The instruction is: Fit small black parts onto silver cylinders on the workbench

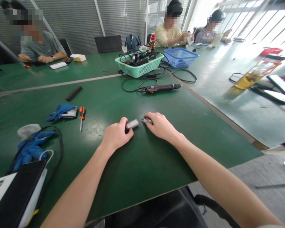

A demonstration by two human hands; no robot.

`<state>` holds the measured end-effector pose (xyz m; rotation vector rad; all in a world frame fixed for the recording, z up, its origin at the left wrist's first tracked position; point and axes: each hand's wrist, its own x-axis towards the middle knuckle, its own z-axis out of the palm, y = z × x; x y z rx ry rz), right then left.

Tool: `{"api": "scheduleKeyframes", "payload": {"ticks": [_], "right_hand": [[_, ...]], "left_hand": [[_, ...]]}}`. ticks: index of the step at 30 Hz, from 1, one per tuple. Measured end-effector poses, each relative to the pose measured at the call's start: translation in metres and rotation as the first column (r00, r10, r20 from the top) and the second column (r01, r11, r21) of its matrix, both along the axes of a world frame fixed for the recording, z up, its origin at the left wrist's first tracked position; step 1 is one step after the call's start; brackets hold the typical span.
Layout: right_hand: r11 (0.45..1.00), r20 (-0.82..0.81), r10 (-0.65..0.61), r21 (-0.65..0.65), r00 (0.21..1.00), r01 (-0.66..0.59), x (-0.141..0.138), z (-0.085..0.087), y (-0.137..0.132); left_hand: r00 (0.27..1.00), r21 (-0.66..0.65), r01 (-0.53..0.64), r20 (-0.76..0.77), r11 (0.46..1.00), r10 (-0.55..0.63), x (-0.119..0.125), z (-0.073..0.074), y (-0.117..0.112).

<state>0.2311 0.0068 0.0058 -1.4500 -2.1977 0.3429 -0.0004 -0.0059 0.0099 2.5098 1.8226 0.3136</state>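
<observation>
My left hand (116, 134) rests on the green table (133, 171) as a fist, closed round a short grey metal cylinder (132, 123) whose end sticks out to the right. My right hand (159, 125) lies just right of it, fingers curled over a small dark metal part (146, 120) that points at the cylinder. A narrow gap separates the two pieces. Most of the small part is hidden under my fingers.
An orange-handled screwdriver (81, 116) and blue gloves (60, 111) lie to the left. A black electric screwdriver (162, 88) with its cable lies farther back, near a green basket (139, 66) and a blue basket (180, 57). Three people sit at the far side. A bottle (251, 75) lies right.
</observation>
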Motion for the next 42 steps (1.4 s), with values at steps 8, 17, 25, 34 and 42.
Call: {"api": "scheduleKeyframes", "payload": {"ticks": [8,17,25,34,42], "right_hand": [[0.968,0.004,0.252,-0.026,0.968,-0.252,-0.001,0.011,-0.011],[0.908,0.042,0.418,-0.034,0.907,-0.417,-0.010,0.020,-0.024],[0.936,0.112,0.353,-0.055,0.929,-0.349,-0.009,0.024,-0.028],[0.930,0.072,0.367,-0.062,0.927,-0.363,-0.009,0.023,-0.027],[0.928,0.049,0.367,-0.084,0.929,-0.362,-0.008,0.022,-0.026]], "left_hand": [[1.000,0.048,0.024,0.017,0.999,-0.025,-0.006,-0.003,0.004],[0.962,0.067,0.258,0.072,0.964,-0.263,-0.006,-0.008,0.007],[0.934,0.066,0.327,0.130,0.943,-0.333,-0.006,-0.009,0.006],[0.949,0.065,0.277,0.136,0.959,-0.283,0.001,-0.010,0.004],[0.958,0.100,0.262,0.091,0.960,-0.271,0.003,-0.009,0.002]]}}
